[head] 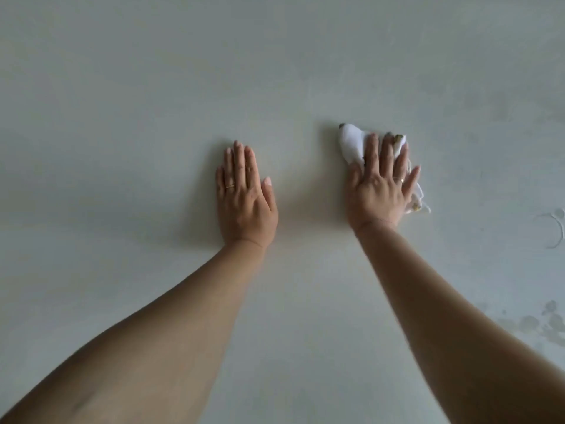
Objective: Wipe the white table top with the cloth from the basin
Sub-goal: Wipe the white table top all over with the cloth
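Note:
The white table top (153,117) fills the whole view. My right hand (379,188) lies flat with spread fingers on a crumpled white cloth (351,142), pressing it onto the table; the cloth sticks out beyond my fingertips and beside my little finger. My left hand (244,197) rests palm down on the bare table to the left of the cloth, fingers together, holding nothing. The basin is not in view.
Wet smears and droplets (547,325) lie on the table at the right edge, and a thin wet streak (558,228) sits above them. Faint damp patches show at the far right.

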